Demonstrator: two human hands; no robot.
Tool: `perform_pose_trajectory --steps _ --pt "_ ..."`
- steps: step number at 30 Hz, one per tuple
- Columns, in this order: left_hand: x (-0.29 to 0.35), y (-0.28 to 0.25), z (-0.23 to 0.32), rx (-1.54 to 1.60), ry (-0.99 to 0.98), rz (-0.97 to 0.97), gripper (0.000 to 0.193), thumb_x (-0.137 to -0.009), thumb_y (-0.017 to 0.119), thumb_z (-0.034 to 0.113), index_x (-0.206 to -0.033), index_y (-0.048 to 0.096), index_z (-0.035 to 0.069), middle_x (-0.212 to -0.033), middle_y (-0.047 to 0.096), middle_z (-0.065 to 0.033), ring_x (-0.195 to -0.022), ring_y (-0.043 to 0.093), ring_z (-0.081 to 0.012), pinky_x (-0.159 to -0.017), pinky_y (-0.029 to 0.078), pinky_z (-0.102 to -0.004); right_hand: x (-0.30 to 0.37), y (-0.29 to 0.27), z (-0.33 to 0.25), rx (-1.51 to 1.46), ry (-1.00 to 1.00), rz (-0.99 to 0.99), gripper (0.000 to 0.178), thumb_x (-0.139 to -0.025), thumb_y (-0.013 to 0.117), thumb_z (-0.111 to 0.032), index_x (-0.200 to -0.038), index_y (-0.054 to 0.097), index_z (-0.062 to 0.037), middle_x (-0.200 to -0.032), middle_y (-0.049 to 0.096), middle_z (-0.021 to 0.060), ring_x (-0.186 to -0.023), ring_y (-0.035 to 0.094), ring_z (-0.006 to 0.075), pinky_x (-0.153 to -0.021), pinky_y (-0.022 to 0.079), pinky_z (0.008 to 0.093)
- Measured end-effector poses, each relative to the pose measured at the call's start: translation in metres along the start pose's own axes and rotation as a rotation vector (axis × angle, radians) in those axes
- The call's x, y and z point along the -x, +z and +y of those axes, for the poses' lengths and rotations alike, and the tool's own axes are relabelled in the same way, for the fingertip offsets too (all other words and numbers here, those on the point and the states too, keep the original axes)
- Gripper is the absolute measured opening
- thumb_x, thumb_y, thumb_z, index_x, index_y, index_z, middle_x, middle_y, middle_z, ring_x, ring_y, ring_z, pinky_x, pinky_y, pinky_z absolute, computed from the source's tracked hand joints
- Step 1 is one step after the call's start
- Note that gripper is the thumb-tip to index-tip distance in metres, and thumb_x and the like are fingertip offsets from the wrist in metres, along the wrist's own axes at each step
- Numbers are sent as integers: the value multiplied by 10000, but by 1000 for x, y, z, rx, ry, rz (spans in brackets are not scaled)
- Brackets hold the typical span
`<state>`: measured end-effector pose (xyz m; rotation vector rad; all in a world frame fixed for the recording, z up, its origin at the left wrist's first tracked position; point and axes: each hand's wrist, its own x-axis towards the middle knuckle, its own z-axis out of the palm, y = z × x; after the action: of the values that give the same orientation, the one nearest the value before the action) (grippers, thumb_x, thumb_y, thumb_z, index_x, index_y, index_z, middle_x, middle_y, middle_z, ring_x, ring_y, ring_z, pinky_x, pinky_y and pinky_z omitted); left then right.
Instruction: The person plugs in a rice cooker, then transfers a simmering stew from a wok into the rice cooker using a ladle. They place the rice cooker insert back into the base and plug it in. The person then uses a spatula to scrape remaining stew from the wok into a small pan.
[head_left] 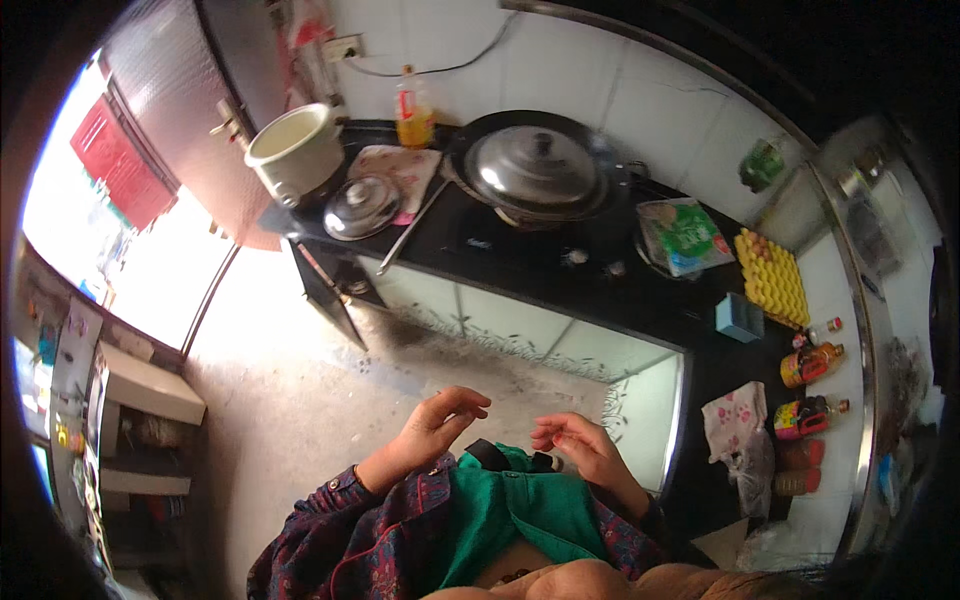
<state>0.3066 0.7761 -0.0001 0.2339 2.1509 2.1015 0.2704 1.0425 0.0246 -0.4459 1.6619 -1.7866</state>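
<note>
In front of my body, over the bare floor, my left hand (pixel 441 419) hangs with loosely curved fingers and nothing in it. Facing it across a small gap, my right hand (pixel 584 446) is also empty, its fingers half bent and pointing inward. Neither touches the counter. Closest below them is the green garment (pixel 535 505) I wear under a dark patterned jacket (pixel 395 525). Beyond, on the black counter (pixel 520 262), a wok with a domed steel lid (pixel 530 165) sits on the stove. A long thin metal rod (pixel 412 228) lies left of it.
Far left on the counter stand a cream pot (pixel 295 150), a glass lid (pixel 362 207) and an oil bottle (pixel 413 115). Along the right are a green-white packet (pixel 685 237), yellow egg tray (pixel 772 278), blue box (pixel 739 317), sauce bottles (pixel 812 365) and a cloth (pixel 735 418). A cabinet door (pixel 335 308) hangs ajar.
</note>
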Motion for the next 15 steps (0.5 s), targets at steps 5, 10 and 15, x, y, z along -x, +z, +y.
perform_pose_trajectory --steps 5,10,15 --pt "73 -59 -5 17 -39 155 202 -914 490 -12 -1094 581 -23 -1055 610 -108 -972 625 -182 -852 487 -307 -44 73 7 -56 60 -189 339 -944 397 -72 -1250 490 40 -1125 601 146 -1038 597 203 -934 458 331" --pt "113 -89 -8 46 -87 199 210 -914 482 -17 -1100 578 -23 -1056 616 -107 -984 619 -180 -863 481 -305 -68 117 3 -106 77 -250 293 -973 430 -92 -1230 528 11 -1088 607 95 -988 589 139 -888 462 276" --pt "123 -109 -14 130 -59 255 234 -909 468 -41 -1119 568 -19 -1049 614 -99 -982 613 -171 -877 469 -298 -93 135 -4 -64 139 -324 336 -955 396 -72 -1256 499 34 -1122 597 128 -1034 580 184 -937 444 320"
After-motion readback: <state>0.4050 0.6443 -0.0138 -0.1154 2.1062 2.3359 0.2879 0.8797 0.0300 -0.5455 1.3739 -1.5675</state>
